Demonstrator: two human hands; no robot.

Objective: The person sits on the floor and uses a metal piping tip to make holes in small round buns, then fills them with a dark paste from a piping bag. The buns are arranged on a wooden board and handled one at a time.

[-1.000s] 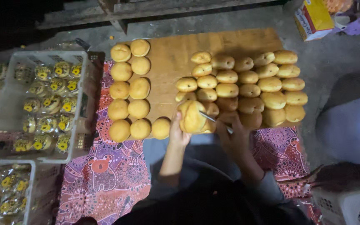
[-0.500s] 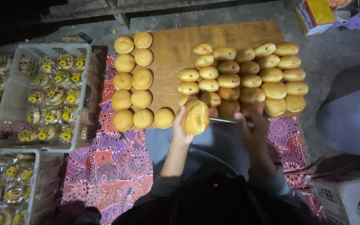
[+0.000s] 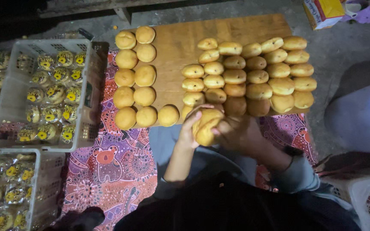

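Observation:
My left hand (image 3: 188, 130) grips a golden bun (image 3: 205, 126) from its left side, lifted just off the near edge of a wooden board (image 3: 180, 38). My right hand (image 3: 241, 133) is curled against the bun's right side and touches it. No tool shows in the right hand now. On the board, round buns (image 3: 134, 77) lie in two columns at the left. Oblong buns (image 3: 258, 72) are packed in rows at the right, right behind my hands.
Two grey crates (image 3: 5, 98) (image 3: 37, 188) of plastic-wrapped buns stand at the left. A patterned purple cloth (image 3: 120, 167) covers my lap. A yellow box (image 3: 322, 13) lies far right, a white basket (image 3: 369, 201) near right, a pale blue cloth shape (image 3: 360, 115) beside the board.
The thin blade between the bun and my right hand is no longer visible. My right hand has closed in against the bun, which has dropped slightly toward me.

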